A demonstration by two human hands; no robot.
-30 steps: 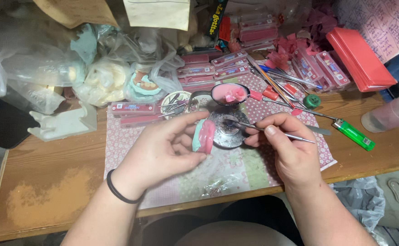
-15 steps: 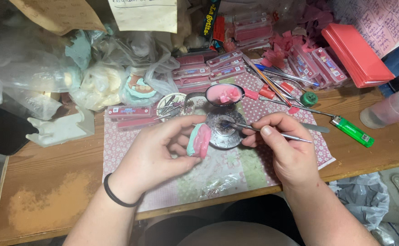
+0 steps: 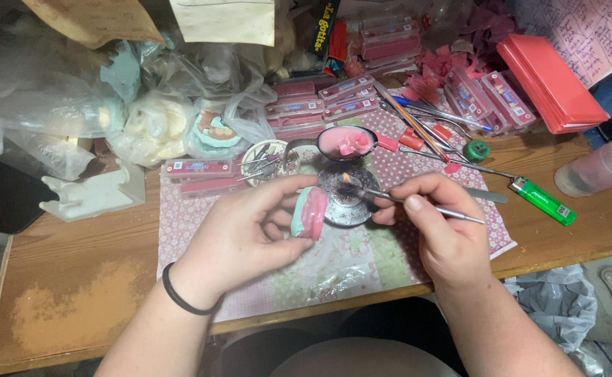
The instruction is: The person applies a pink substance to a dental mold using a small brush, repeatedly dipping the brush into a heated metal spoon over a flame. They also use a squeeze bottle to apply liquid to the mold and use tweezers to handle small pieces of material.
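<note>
Spreading under everything is the wooden bench, and on it lies a patterned pink mat where you work; behind the mat sit heaped clear plastic bags, and far right a flat red box rests beside rows of small pink packets; your left hand, a black band at its wrist, has its grip closed around a pink and pale green dental model, held upright just above the mat and left of the burner; your right hand pinches a thin metal instrument, the grip narrow like a pen hold, its tip reaching into the small flame; that flame rises from a round metal burner between your two hands; just behind it a spoon-like ladle holds pink wax; a green lighter lies on the bench to your right, well apart from the hand, near a clear bottle on its side.
</note>
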